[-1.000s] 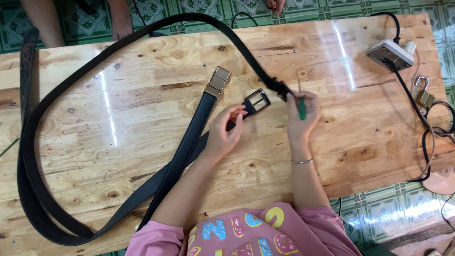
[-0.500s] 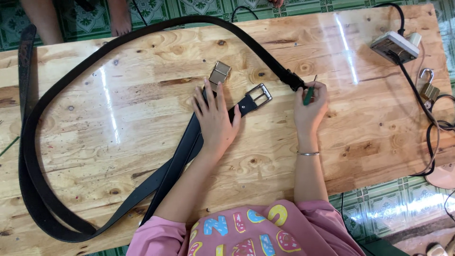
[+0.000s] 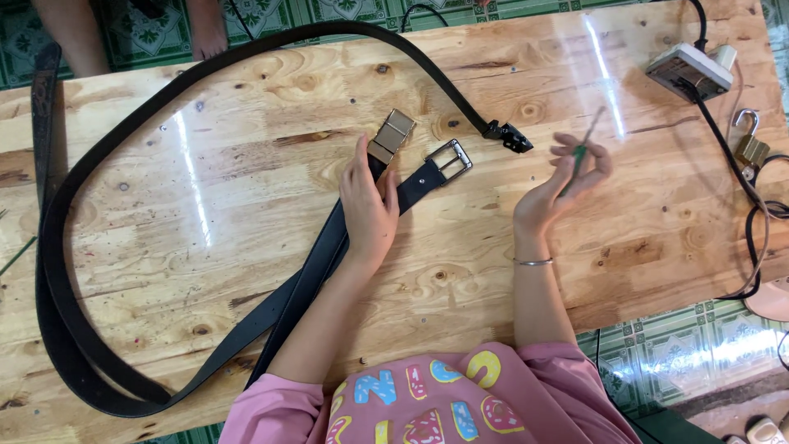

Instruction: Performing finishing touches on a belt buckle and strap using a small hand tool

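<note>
We press our left hand flat on the black belt at the surface's centre, buckles at one o'clock, right hand loosely pinching what looks like a green screwdriver, which must next meet the buckle.

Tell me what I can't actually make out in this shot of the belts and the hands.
Head view only:
- Screwdriver in the right hand: motion-blurred, so its tip type is unclear.
- Black belts under the left hand: the palm hides where the straps meet the gold buckle.
- Belt loop: cut off by the left edge.
- Padlock and power strip: small, near the right edge, detail unreadable.
- Person across the table: only legs show.
</note>
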